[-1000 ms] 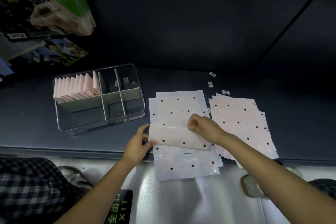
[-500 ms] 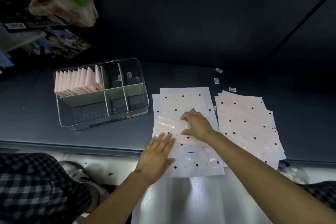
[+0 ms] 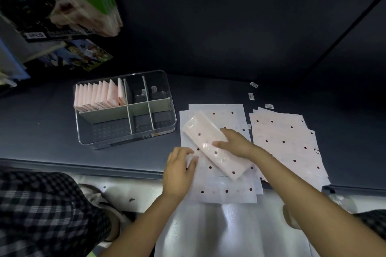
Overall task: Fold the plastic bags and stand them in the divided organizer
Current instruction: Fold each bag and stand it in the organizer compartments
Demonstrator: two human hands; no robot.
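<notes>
A: What are the right fingers [image 3: 219,143] doing?
B: The right hand [image 3: 236,142] has them curled over the edge of a folded strip [image 3: 217,145], gripping it; the strip lies slantwise on the stack [image 3: 221,192].
A: And the left hand [image 3: 179,168]?
B: Its fingers are loosely bent, resting on the stack's left edge, holding nothing that I can make out.
A: Where are the other bags?
B: A second pile [image 3: 288,142] lies just right of the stack on the surface [image 3: 41,131]. Left of it, the organizer [image 3: 125,140] has folded bags [image 3: 98,98] standing in its back-left compartment.
</notes>
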